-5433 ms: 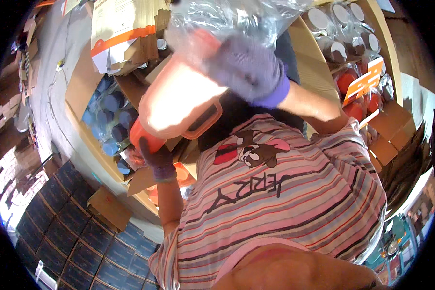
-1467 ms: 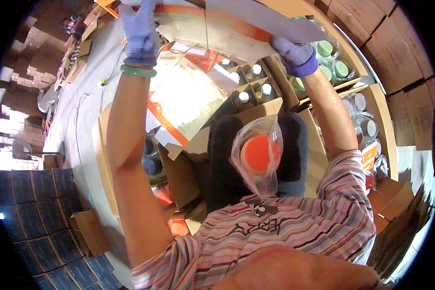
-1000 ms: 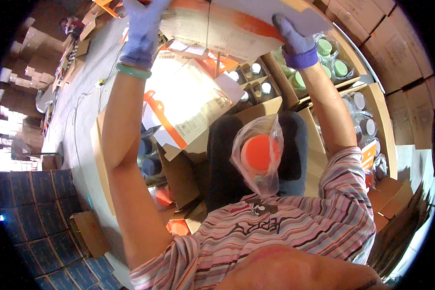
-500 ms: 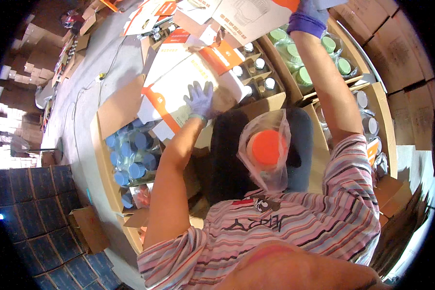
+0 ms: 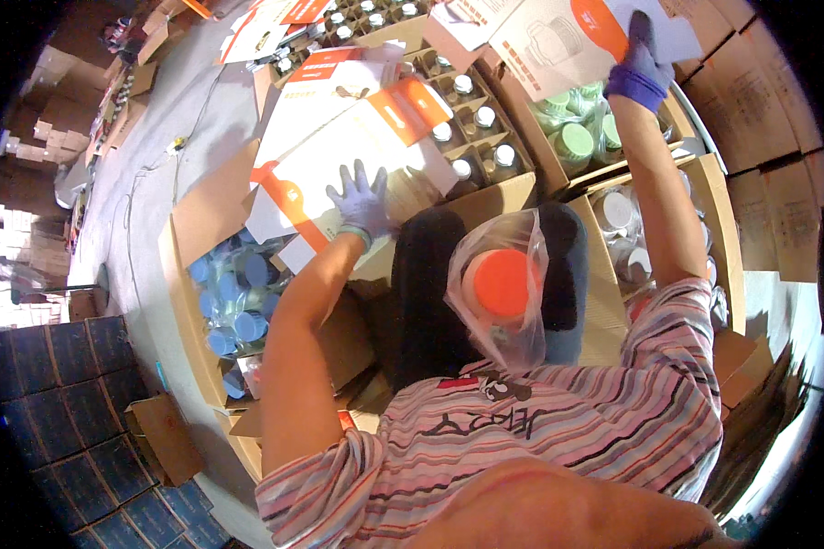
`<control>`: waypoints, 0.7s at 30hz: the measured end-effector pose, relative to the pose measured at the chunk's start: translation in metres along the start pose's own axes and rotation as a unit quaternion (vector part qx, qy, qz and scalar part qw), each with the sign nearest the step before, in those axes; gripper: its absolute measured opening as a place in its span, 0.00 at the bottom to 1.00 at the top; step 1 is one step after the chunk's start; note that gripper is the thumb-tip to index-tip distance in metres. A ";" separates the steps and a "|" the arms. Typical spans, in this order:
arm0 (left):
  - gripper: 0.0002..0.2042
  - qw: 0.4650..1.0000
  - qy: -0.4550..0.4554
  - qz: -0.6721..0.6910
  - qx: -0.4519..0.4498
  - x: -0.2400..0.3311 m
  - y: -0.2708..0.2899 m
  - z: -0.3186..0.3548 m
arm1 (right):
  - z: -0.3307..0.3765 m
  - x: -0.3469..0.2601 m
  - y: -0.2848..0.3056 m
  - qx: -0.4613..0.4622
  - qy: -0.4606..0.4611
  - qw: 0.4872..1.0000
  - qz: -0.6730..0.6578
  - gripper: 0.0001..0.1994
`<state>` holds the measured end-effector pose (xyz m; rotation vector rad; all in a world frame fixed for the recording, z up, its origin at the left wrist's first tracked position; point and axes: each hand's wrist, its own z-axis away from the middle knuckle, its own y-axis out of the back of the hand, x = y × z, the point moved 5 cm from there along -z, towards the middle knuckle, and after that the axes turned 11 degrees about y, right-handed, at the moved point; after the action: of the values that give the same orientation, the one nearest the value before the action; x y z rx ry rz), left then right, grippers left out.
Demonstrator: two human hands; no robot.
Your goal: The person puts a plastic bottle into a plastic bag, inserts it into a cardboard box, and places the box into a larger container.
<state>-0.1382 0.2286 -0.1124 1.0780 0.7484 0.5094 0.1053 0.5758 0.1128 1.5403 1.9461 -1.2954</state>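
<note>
My left hand (image 5: 363, 206), in a purple-grey glove, lies with spread fingers on flat white-and-orange printed cartons (image 5: 316, 146). Up at the right, my gloved right hand (image 5: 639, 75) is closed on the edge of a flat printed carton (image 5: 533, 57) with a jar drawing and an orange patch. That carton hangs over a box of green-lidded jars (image 5: 574, 142). A jar with an orange lid (image 5: 501, 284), wrapped in a clear plastic bag, rests between my legs.
A divided box of silver-capped bottles (image 5: 483, 117) stands ahead. Blue-lidded jars (image 5: 250, 325) fill a box at left; a box with pale-lidded jars (image 5: 616, 210) is at right. Stacked brown cartons (image 5: 751, 119) line the right side, dark cartons (image 5: 64, 403) the lower left.
My right hand has moved right with the printed carton, uncovering more silver-capped bottles and covering some green lids. My left hand stays spread on the flat cartons.
</note>
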 end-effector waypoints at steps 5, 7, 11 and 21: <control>0.57 0.968 0.174 0.179 -0.001 -0.045 -0.009 -0.059 | -0.001 -0.019 0.035 -0.005 0.013 0.999 0.036 0.25; 0.57 0.951 0.236 0.193 -0.058 -0.064 -0.003 -0.082 | -0.003 -0.027 0.046 0.002 -0.005 1.000 0.030 0.24; 0.56 0.891 0.330 0.310 0.008 -0.136 -0.013 -0.114 | -0.005 -0.026 0.042 -0.065 -0.026 0.996 0.049 0.26; 0.44 0.584 -0.142 0.757 0.257 0.004 0.233 -0.023 | 0.064 -0.077 0.011 -0.410 0.011 0.905 0.110 0.15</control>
<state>-0.1566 0.3375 0.0939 2.1893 -0.6254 1.5610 0.1257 0.4793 0.1302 1.2579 1.8788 -0.2698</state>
